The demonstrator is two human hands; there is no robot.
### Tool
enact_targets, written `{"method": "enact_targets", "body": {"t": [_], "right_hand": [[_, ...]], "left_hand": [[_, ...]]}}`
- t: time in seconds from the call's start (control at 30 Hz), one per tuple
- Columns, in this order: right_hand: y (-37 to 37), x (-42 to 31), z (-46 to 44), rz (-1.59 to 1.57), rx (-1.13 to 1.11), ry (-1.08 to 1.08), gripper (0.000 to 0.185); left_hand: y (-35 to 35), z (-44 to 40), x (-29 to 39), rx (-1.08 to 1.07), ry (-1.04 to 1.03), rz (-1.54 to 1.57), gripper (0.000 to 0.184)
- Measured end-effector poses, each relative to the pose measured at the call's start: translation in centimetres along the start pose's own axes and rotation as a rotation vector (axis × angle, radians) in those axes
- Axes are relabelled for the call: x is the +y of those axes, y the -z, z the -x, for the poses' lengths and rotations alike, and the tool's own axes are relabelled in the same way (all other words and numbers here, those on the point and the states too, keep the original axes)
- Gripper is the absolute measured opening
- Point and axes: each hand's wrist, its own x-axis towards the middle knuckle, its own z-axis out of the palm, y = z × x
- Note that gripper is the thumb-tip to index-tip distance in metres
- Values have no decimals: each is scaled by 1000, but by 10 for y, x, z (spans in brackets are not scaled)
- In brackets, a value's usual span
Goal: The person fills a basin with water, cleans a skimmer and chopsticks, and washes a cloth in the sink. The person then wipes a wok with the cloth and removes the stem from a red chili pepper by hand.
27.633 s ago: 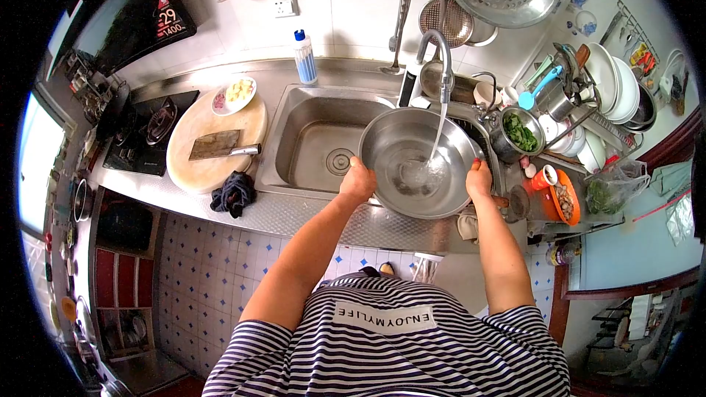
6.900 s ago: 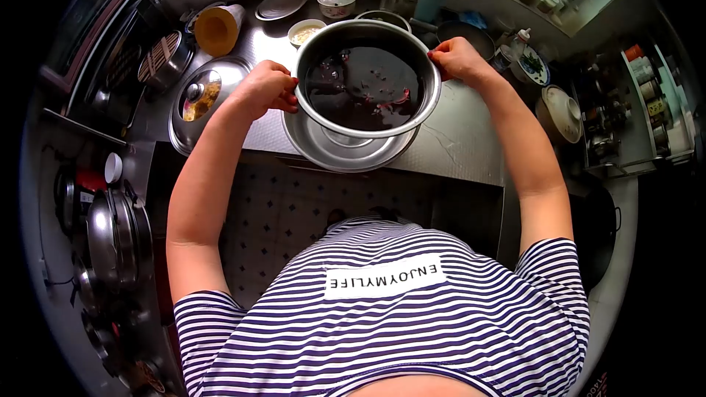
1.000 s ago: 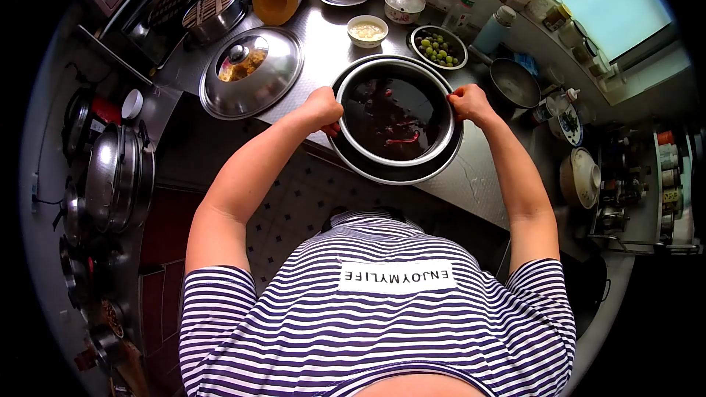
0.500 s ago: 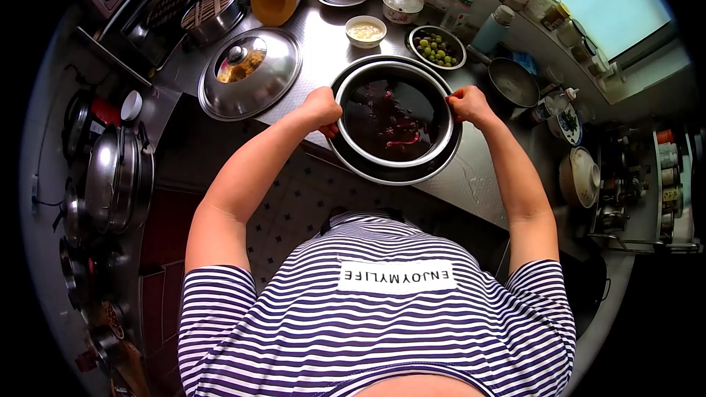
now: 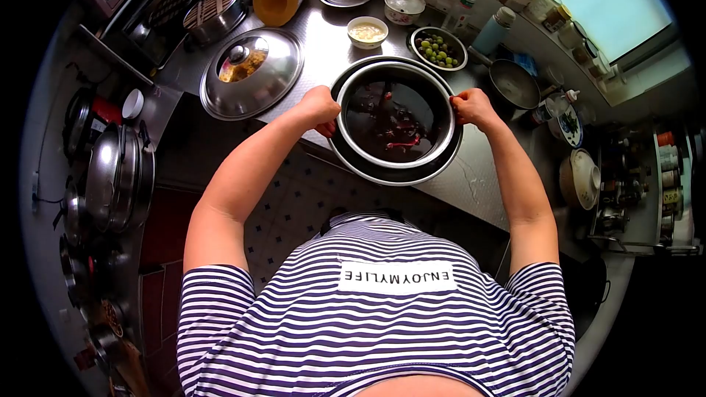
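A person in a striped shirt grips a metal pot (image 5: pixel 397 164) of dark liquid with both hands in a kitchen, fingers of the left hand (image 5: pixel 321 109) and right hand (image 5: pixel 474 108) clamped on opposite sides of its rim. Red pieces show in the liquid. The pot is inside or just above a wider basin (image 5: pixel 401 176) at the counter's (image 5: pixel 471 173) front edge; whether their bottoms touch cannot be told. Nearby are a domed lid (image 5: pixel 276 84), left, and green fruit (image 5: pixel 437 50) beyond.
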Motion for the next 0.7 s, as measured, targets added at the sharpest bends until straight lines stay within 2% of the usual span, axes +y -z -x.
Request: {"method": "enact_targets", "body": {"t": [0.1, 0.33, 0.43, 0.53, 0.6, 0.7], "right_hand": [[3, 3, 0, -42, -9, -5, 27], [19, 7, 15, -181, 4, -1, 27], [28, 9, 22, -163, 20, 11, 25], [37, 18, 28, -133, 36, 69, 24], [43, 25, 35, -175, 30, 72, 25], [52, 37, 48, -211, -30, 6, 25]], "left_hand": [[5, 1, -4, 9, -15, 14, 23], [36, 12, -33, 7, 11, 142, 19], [47, 44, -51, 80, 0, 258, 21], [53, 63, -101, 101, 42, 425, 22], [43, 76, -149, 198, 84, 535, 23], [3, 96, -242, 365, 262, 644, 20]]}}
